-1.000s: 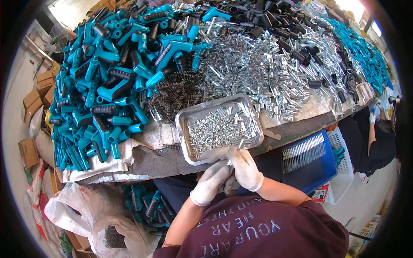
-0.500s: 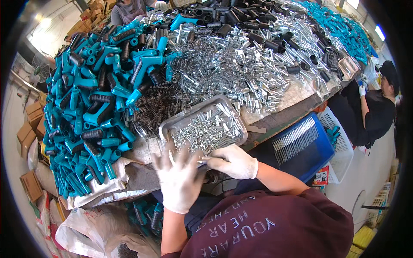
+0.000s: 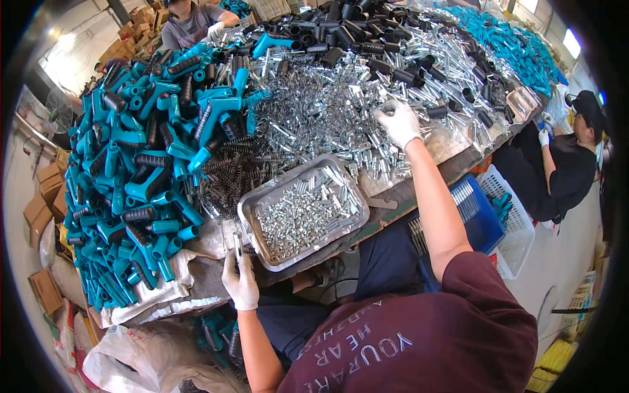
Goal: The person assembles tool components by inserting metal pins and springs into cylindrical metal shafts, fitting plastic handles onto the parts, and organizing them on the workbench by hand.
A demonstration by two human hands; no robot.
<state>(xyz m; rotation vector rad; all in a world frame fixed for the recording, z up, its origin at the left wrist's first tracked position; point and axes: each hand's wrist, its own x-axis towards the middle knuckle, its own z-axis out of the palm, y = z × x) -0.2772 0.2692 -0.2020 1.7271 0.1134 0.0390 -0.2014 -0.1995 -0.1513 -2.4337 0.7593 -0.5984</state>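
Note:
Both my hands wear white gloves. At the table's front edge, left of a metal tray (image 3: 362,221), my left hand (image 3: 240,283) is closed on a slim silver metal part (image 3: 238,242) that stands upright between thumb and fingers. The tray holds many small silver metal pieces (image 3: 295,219). My right hand (image 3: 398,124) reaches far over the table to the edge of a heap of silver metal parts (image 3: 367,128). Its thumb and fingers curl together in a pinch; what they hold, if anything, is too small to make out.
Teal tool housings (image 3: 141,167) pile up on the left, beside dark springs (image 3: 229,173). Black sleeves (image 3: 341,33) lie at the back. A blue bin (image 3: 481,213) with metal rods and a white basket (image 3: 517,242) stand at the right. Co-workers (image 3: 563,154) are at the right and far side.
My right hand has moved from the tray's front edge out to the silver heap. My left hand has drawn down and left, now holding the slim metal part upright.

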